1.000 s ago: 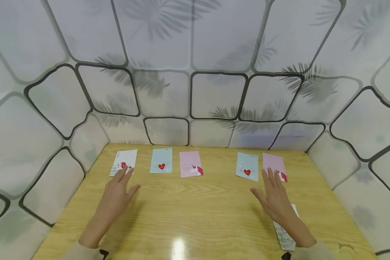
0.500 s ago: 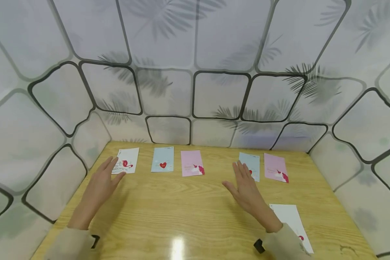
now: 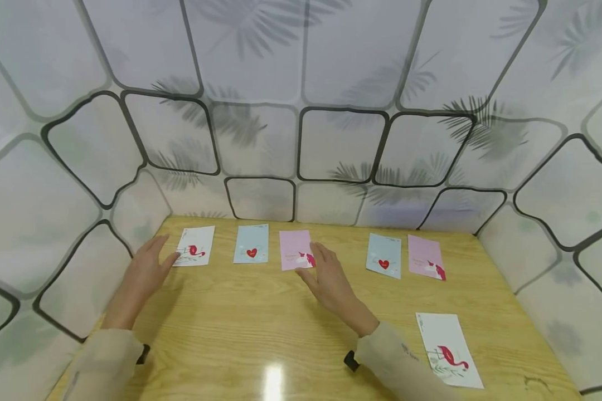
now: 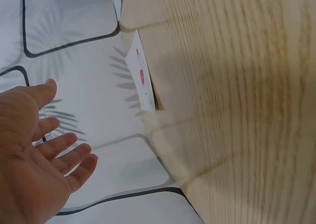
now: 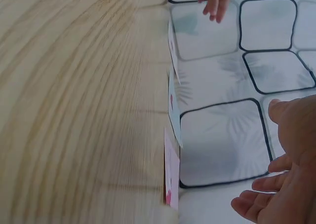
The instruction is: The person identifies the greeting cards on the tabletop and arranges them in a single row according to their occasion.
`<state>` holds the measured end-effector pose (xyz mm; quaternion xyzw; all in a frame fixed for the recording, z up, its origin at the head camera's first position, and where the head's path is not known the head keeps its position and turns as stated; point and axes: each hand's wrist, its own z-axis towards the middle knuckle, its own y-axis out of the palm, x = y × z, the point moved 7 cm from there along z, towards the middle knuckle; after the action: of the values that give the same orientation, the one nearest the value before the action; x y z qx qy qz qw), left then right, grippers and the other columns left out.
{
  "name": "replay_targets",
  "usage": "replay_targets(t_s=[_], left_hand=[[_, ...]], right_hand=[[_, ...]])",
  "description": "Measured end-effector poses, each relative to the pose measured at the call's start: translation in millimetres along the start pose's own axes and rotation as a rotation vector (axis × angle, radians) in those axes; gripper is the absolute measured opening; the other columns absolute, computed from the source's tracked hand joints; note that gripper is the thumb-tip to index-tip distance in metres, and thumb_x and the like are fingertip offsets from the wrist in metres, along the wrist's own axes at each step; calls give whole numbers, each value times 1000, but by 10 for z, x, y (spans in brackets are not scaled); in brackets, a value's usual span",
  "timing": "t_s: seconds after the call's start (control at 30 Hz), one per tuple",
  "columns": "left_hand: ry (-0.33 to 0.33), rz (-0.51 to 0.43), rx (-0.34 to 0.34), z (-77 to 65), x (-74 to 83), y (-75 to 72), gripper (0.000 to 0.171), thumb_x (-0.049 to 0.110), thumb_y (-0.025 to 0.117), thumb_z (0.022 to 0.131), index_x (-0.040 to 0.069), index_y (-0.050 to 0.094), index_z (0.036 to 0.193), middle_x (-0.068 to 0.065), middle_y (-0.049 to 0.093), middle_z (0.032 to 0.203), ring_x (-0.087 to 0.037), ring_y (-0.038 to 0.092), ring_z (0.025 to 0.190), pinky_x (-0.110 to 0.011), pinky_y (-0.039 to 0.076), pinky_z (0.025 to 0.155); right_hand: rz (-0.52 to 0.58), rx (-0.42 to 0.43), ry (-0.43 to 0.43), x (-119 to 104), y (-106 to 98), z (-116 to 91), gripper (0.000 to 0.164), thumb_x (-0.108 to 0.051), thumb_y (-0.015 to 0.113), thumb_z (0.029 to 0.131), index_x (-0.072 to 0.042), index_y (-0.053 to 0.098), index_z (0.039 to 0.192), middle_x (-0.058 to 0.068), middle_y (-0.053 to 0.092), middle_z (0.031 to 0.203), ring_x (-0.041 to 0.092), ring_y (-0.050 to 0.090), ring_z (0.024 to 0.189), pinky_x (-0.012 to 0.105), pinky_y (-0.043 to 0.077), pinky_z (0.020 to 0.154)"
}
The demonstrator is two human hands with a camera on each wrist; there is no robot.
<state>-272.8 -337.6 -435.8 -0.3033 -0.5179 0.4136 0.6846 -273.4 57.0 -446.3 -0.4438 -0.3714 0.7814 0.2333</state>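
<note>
My left hand [image 3: 147,270] hovers beside a white flamingo card [image 3: 195,246], its fingers loosely spread and holding nothing. In the left wrist view, a gap separates the hand [image 4: 44,160] from that card [image 4: 140,76]. My right hand [image 3: 331,281] is near the lower right corner of a pink unicorn card [image 3: 293,245]. Its fingers are relaxed and grip nothing; in the right wrist view the hand [image 5: 291,169] is apart from the pink card [image 5: 171,172]. A light blue heart card [image 3: 251,239] lies between the white and pink cards.
Farther right lie another blue heart card [image 3: 383,250] and another pink unicorn card [image 3: 423,253]. A second flamingo card [image 3: 446,334] lies at the front right of the wooden table [image 3: 261,317]. Patterned fabric walls [image 3: 338,145] border the back and sides.
My right hand has moved left from the right-hand pink card, past the blue one, to the left-hand pink card. My left hand has shifted left. The front-right flamingo card is now uncovered.
</note>
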Motion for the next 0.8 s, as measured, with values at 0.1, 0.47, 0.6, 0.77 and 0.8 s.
replay_targets(t_s=[0.1, 0.47, 0.6, 0.77, 0.8], left_hand=[[-23, 0, -20, 53, -67, -4, 59, 21, 62, 105, -15, 39, 147, -41, 38, 147, -59, 35, 135, -70, 29, 111], [-45, 7, -84, 261, -243, 72, 62, 22, 57, 106, -18, 35, 148, -43, 36, 148, -59, 33, 137, -67, 26, 114], [-88, 11, -134, 356, -323, 148, 64, 26, 54, 108, -17, 33, 150, -42, 33, 151, -58, 30, 140, -66, 25, 116], [-148, 13, -165, 446, -446, 207, 65, 27, 53, 109, -16, 31, 152, -43, 32, 151, -58, 29, 140, -67, 25, 115], [-162, 7, -171, 455, -470, 221, 65, 27, 53, 109, -16, 30, 152, -44, 31, 150, -58, 29, 140, -67, 25, 115]], right_hand=[[16, -1, -33, -131, 119, 130, 73, -38, 61, 105, 9, 35, 154, 27, 40, 155, 41, 38, 144, 55, 33, 117], [-8, -35, -136, -527, 618, 640, 71, -38, 60, 106, 10, 37, 152, 25, 46, 149, 38, 44, 139, 49, 36, 117], [-34, -47, -146, -648, 785, 832, 71, -41, 58, 107, 9, 37, 153, 24, 48, 148, 35, 45, 139, 47, 37, 117], [-49, -55, -157, -761, 974, 1038, 69, -40, 55, 108, 9, 38, 152, 24, 50, 147, 34, 47, 139, 44, 39, 116], [-53, -59, -157, -778, 1013, 1070, 68, -40, 55, 108, 9, 38, 152, 24, 50, 147, 34, 48, 138, 44, 40, 115]])
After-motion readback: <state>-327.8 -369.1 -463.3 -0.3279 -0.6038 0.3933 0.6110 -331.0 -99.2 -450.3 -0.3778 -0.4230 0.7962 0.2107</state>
